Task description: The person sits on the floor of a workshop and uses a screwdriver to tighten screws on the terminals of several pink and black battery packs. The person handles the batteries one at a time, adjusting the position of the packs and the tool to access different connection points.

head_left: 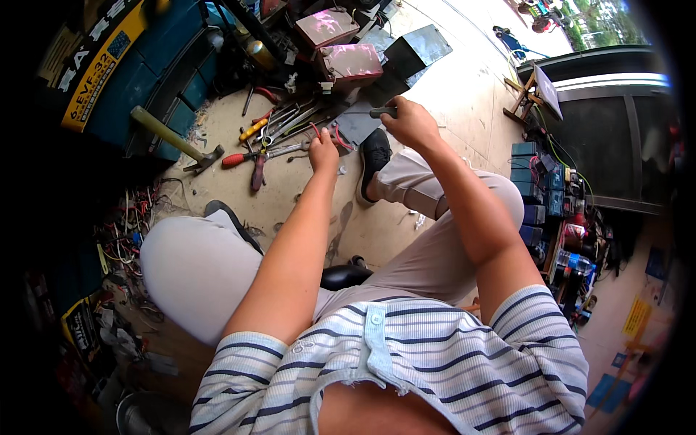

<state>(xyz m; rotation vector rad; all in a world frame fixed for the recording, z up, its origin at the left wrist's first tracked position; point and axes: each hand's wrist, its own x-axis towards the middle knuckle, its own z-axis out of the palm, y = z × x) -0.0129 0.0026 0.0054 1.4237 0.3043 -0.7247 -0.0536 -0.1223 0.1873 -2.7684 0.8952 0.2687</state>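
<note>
Clasping a dark tool handle (382, 112) in a closed grip, the right hand (412, 123) hovers while the left hand (323, 150) pinches red-handled pliers (335, 135).

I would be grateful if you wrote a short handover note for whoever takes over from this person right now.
Left hand: down among the loose tools on the floor, fingers around something small and red; what it is cannot be told.
Right hand: closed on a dark tool handle, beside the grey metal sheet.
Two pink-topped batteries stand just beyond; a hammer lies left.
Done or left: not visible.
</note>
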